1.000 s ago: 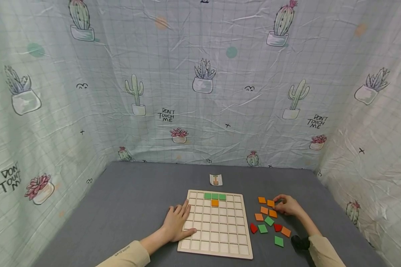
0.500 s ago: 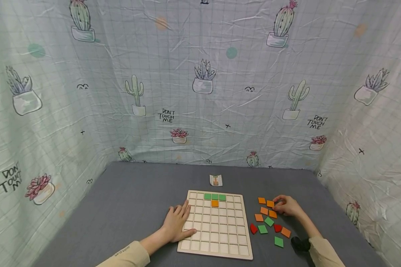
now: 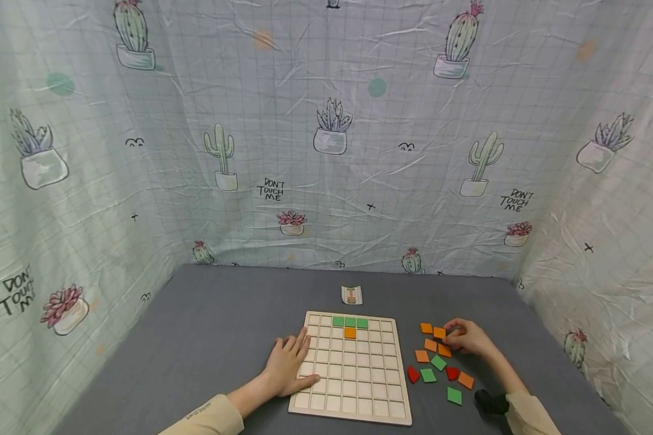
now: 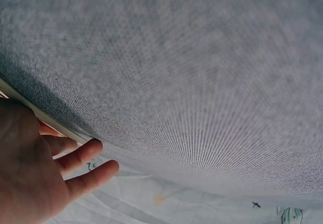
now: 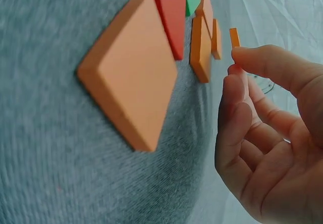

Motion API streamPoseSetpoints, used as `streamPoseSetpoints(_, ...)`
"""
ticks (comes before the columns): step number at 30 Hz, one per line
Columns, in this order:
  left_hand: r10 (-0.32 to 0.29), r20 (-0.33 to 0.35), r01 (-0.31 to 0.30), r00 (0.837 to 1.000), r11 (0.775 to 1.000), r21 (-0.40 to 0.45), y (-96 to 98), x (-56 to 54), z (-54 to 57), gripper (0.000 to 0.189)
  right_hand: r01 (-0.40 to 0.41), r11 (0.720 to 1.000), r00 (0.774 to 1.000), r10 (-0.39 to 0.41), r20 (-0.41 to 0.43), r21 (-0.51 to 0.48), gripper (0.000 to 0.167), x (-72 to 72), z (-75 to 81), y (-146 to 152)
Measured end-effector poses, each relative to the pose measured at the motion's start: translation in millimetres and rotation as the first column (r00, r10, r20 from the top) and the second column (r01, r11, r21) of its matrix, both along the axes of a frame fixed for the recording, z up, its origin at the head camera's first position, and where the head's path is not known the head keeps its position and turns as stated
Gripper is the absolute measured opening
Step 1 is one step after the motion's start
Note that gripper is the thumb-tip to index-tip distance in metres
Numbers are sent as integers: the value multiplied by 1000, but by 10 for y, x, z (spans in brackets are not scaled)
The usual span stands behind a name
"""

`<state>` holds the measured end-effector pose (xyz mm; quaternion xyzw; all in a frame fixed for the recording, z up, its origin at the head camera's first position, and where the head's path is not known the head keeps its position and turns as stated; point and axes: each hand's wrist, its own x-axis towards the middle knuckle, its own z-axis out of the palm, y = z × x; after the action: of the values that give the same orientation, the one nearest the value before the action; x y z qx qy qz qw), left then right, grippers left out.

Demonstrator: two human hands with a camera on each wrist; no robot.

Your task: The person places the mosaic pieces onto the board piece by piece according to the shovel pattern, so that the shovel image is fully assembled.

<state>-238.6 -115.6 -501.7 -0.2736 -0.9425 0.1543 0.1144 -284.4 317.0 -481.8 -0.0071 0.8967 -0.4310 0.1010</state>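
Note:
My right hand (image 3: 468, 337) pinches an orange square tile (image 3: 439, 333) between thumb and fingertips, at the right of the table. In the right wrist view the tile (image 5: 234, 37) shows edge-on, raised off the cloth. My left hand (image 3: 287, 367) rests on the left edge of a wooden grid board (image 3: 364, 386), its thumb and fingers spread. On that board, green square tiles (image 3: 350, 322) fill three cells of the far row, with one orange tile (image 3: 350, 333) below the middle one. The left wrist view shows the left fingers (image 4: 83, 156) extended at the board's rim.
Several loose tiles lie right of the board: orange squares (image 3: 421, 356), green squares (image 3: 454, 396) and red rounded-edge pieces (image 3: 413, 374). A small printed card (image 3: 351, 295) lies beyond the board. Cactus-patterned curtains (image 3: 337, 181) enclose the grey table (image 3: 223, 314).
The orange tile in my right hand has been lifted and shifted slightly left from its place among the loose tiles. My left hand has stayed on the board.

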Motion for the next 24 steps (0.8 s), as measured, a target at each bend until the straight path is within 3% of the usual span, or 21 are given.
streamPoseSetpoints(13, -18, -24, 19, 1000, 1000, 15, -16, -23, -48, 84, -147, 980, 989, 144, -33, -136, 42, 60, 59, -131)
streamPoseSetpoints(19, -39, -42, 40, 998, 999, 28, -23, -23, -56, 84, -186, 966, 983, 181, -40, -180, 40, 66, 79, -232)
streamPoseSetpoints(24, -18, -18, 19, 1000, 1000, 23, -10, -16, -38, 84, -191, 962, 982, 189, -30, -195, 38, 77, 66, -324)
